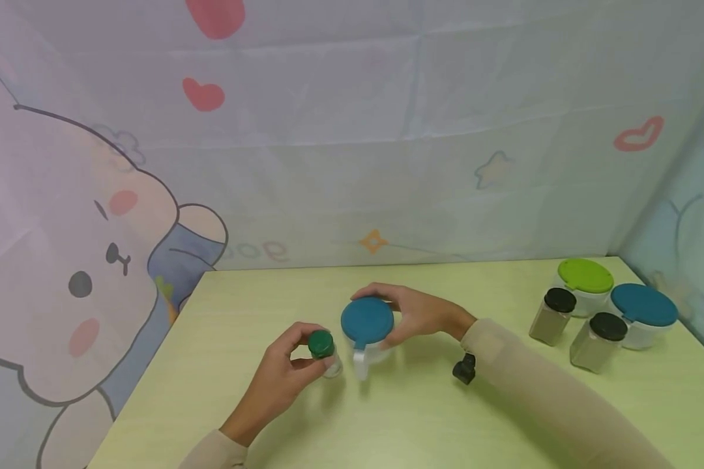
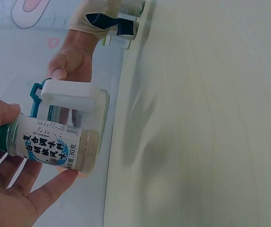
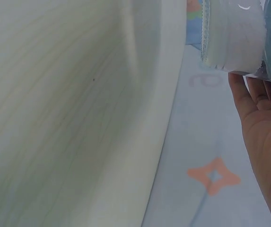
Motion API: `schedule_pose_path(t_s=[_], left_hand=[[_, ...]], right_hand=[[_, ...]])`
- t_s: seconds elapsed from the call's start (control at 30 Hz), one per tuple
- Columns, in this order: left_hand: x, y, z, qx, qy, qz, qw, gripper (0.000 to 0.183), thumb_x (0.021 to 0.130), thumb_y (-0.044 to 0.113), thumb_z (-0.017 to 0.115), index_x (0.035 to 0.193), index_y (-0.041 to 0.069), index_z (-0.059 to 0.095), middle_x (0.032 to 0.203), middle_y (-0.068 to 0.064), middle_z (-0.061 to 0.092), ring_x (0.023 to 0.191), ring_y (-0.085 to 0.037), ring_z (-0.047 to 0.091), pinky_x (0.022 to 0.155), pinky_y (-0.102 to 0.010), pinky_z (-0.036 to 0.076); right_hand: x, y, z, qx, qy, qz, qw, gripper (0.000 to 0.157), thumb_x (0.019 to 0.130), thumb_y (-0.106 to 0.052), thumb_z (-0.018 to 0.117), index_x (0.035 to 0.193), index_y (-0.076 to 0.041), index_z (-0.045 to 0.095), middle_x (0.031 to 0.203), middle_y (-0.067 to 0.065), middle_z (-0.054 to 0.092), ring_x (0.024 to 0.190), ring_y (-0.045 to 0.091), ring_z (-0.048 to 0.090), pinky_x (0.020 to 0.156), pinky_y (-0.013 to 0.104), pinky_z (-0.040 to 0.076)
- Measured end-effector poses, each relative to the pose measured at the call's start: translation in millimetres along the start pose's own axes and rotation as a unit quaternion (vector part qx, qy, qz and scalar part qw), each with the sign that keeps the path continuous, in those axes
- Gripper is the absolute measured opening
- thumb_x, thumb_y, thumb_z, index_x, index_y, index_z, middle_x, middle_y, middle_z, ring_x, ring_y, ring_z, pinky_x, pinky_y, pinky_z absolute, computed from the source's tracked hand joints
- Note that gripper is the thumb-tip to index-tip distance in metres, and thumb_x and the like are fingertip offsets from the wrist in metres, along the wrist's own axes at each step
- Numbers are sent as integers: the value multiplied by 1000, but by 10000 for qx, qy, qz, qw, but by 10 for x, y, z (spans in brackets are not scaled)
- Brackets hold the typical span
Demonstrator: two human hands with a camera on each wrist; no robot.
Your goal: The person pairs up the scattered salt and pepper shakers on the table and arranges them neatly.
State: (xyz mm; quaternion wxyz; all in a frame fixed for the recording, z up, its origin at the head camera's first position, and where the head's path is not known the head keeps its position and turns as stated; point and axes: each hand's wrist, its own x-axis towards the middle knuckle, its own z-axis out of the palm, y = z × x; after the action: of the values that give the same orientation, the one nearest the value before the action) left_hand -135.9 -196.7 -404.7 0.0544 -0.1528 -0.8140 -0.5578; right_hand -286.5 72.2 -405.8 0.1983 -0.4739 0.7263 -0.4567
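My left hand [image 1: 284, 365] grips a small spice jar with a green lid [image 1: 321, 343], thumb on one side and fingers on the other. In the left wrist view the spice jar [image 2: 48, 145] shows a printed white label and pale powder at its base. Just to its right, my right hand [image 1: 416, 311] holds a clear seasoning container with a blue lid [image 1: 367, 320] and a white handle [image 1: 360, 363] that points toward me. The right wrist view shows white contents in the seasoning container [image 3: 237, 35], with fingers [image 3: 244, 97] around its side.
At the table's right stand a green-lidded container [image 1: 585, 277], another blue-lidded container [image 1: 644, 306] and two black-capped jars [image 1: 553, 317] [image 1: 597, 343]. A small black object [image 1: 465, 369] shows beneath the right sleeve. A printed cloth [image 1: 352, 163] hangs behind the table [image 1: 422, 417].
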Motion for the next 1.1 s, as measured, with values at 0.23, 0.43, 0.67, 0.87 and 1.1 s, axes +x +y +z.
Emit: schedule_pose_path(t_s=[0.23, 0.43, 0.67, 0.87, 1.1], left_hand=[[-52, -32, -61, 68, 103, -100, 9999, 35, 90, 16, 80, 120, 21, 63, 115, -1, 63, 111, -21, 63, 85, -29, 61], [-90, -40, -108, 149, 163, -97, 9997, 36, 90, 17, 80, 122, 20, 63, 115, 0, 63, 111, -21, 63, 83, -29, 61], [-131, -77, -148, 205, 272, -208, 9992, 36, 89, 15, 80, 121, 20, 63, 115, 0, 64, 111, -20, 64, 84, -29, 61], [-173, -124, -182, 258, 404, -320, 9983, 38, 88, 11, 81, 121, 15, 64, 115, -1, 64, 110, -21, 64, 84, -28, 60], [-213, -172, -227, 302, 471, -323, 9979, 38, 87, 13, 82, 121, 16, 64, 115, 0, 65, 109, -21, 64, 84, -28, 60]], right_hand=[[89, -2, 48, 2, -118, -98, 9999, 79, 77, -23, 87, 146, -26, 48, 143, -9, 52, 132, 15, 47, 115, 47, 38], [150, 5, 85, -66, -184, -94, 9998, 82, 77, -24, 87, 148, -20, 47, 143, -9, 51, 132, 15, 48, 115, 45, 39], [225, 34, 141, -6, -216, -62, 9997, 81, 76, -23, 89, 147, -22, 48, 142, -10, 52, 131, 14, 48, 114, 43, 39], [280, 66, 189, 18, -251, -64, 9997, 78, 77, -23, 89, 143, -32, 49, 142, -12, 52, 131, 12, 48, 115, 41, 39], [340, 75, 229, 26, -360, -90, 9993, 78, 77, -25, 88, 144, -31, 49, 142, -13, 52, 131, 10, 49, 115, 38, 39]])
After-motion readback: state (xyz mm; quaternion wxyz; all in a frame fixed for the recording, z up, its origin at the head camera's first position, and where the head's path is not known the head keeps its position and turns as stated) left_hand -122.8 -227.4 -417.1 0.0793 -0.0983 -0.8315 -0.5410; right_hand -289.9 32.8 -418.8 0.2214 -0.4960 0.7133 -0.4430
